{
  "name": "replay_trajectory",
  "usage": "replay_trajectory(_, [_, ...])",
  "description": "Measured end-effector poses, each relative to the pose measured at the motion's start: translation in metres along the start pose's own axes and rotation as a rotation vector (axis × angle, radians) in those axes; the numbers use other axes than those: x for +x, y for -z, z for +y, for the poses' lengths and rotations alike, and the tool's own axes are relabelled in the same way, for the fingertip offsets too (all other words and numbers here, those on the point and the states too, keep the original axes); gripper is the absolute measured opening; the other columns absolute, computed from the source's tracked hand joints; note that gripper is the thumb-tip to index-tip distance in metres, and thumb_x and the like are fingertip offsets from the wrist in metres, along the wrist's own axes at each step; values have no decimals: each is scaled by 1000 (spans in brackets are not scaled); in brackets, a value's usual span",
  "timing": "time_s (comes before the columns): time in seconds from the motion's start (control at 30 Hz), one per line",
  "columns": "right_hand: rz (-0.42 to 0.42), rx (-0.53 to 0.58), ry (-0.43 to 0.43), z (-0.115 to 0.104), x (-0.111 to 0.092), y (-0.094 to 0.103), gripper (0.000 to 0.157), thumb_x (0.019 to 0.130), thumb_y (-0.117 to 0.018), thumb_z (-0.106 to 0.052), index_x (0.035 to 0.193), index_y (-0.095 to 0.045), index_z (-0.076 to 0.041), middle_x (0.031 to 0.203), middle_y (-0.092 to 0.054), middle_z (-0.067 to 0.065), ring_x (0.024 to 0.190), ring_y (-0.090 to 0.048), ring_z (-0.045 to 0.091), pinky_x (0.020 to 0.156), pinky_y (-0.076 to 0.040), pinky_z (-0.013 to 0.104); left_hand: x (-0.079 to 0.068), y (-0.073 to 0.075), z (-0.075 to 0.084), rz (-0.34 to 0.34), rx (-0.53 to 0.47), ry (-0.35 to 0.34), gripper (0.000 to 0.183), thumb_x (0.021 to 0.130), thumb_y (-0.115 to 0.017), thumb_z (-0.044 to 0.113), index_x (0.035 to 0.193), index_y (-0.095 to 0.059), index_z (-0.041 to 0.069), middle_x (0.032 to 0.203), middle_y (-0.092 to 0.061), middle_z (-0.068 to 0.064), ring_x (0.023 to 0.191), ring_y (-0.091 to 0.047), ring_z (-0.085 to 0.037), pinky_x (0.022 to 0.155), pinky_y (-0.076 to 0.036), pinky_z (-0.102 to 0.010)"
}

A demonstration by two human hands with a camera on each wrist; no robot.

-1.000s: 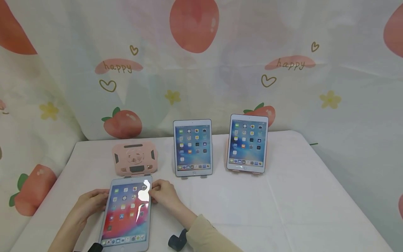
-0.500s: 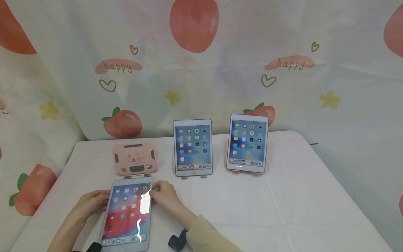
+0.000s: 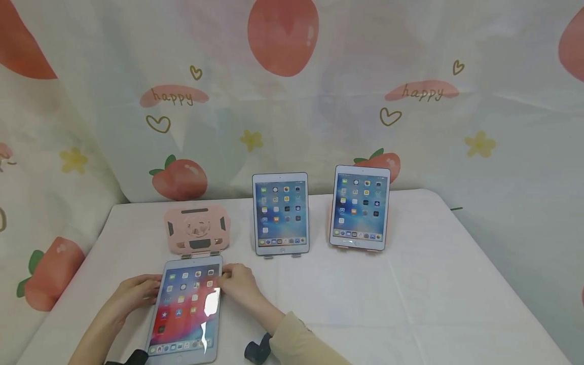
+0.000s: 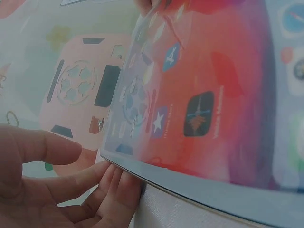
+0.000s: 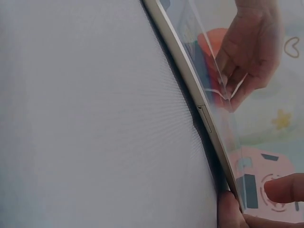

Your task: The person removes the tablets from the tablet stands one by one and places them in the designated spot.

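A white-framed tablet [image 3: 187,304] with a red-blue home screen is held between both hands at the table's left, tilted, its far edge beside the hooks of a pink folding tablet stand [image 3: 198,230]. My left hand [image 3: 133,296] holds its left edge; in the left wrist view the fingertips [image 4: 118,183] meet the edge from below and the thumb stands apart from it. My right hand [image 3: 239,281] grips the right edge near the top; the right wrist view shows a fingertip [image 5: 228,206] under the gold side and the thumb held off the face. The stand's upright back has a football cut-out.
Two tablets stand upright behind on the table, one in the middle [image 3: 280,213] and one farther right [image 3: 360,208], each resting on stand hooks. A white cloth [image 3: 388,309] covers the table. Printed fabric [image 3: 319,116] hangs close behind and along the sides.
Glare on the held tablet's screen slides down from its upper right corner. The tablet shifts very slightly right; both hands keep nearly the same place.
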State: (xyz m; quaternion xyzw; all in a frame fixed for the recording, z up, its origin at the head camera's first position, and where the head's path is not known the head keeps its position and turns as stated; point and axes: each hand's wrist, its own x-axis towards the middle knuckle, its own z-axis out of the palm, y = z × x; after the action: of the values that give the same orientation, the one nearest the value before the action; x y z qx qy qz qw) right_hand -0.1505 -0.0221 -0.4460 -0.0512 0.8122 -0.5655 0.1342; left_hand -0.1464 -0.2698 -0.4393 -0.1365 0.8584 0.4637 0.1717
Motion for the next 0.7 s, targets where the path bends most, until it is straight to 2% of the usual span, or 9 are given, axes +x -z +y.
replay_trajectory(0.13, [4,-6,19,0,1,0,35,87,-60,-11,116,-64,8,67,-55,-1,59,-47,6,50,-35,17,1,0,-1,0,13,-5,48,99,-43,21,130,-46,-15,125,-56,-33,100,-66,-27,87,-57,-41])
replay_trajectory(0.33, [20,-19,43,2,6,2,40,85,-61,-9,120,-61,9,67,-52,-2,57,-44,5,50,-32,16,1,2,0,-10,14,-1,51,98,-45,24,131,-45,-15,125,-56,-34,96,-66,-22,85,-58,-37])
replay_trajectory(0.53, [2,-7,44,4,5,4,38,86,-60,-9,120,-61,9,68,-57,0,58,-49,4,52,-38,15,-1,2,1,1,29,8,56,98,-49,31,131,-46,-13,127,-54,-33,95,-66,-21,86,-58,-38])
replay_trajectory(0.7, [-5,5,30,4,4,6,39,85,-62,-10,119,-61,8,74,-59,2,62,-52,4,55,-41,15,-1,1,4,20,1,16,58,97,-51,35,131,-49,-11,123,-59,-29,88,-62,-12,84,-58,-37])
